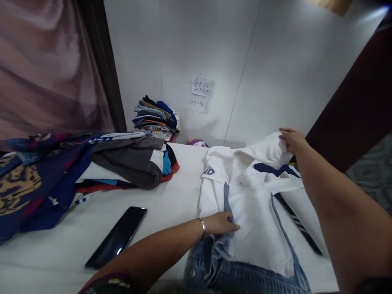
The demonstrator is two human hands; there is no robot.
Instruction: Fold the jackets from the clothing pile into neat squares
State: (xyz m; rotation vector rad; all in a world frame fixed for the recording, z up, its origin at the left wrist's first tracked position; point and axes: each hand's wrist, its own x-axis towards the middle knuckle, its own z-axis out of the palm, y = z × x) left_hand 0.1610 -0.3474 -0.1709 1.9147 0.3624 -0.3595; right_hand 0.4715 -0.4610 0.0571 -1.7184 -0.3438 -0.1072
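Note:
A white and denim-blue jacket (255, 220) lies spread in front of me, its denim hem towards me. Dark letters mark its left sleeve, which is folded in along the body. My left hand (219, 223), with a silver bracelet at the wrist, is closed on the cloth near that sleeve's end. At the jacket's upper right, my right hand (292, 141) pinches a raised white part, perhaps the hood or the other sleeve. What its hidden fingers grip underneath does not show.
A black phone (118, 237) lies left of my left forearm. Loose garments (128, 159) are heaped at the left, and a folded clothes stack (156, 118) stands behind them. White cloth with dark stripes (301, 226) lies right of the jacket. A wall (183, 45) with paper notes (200, 87) closes the back.

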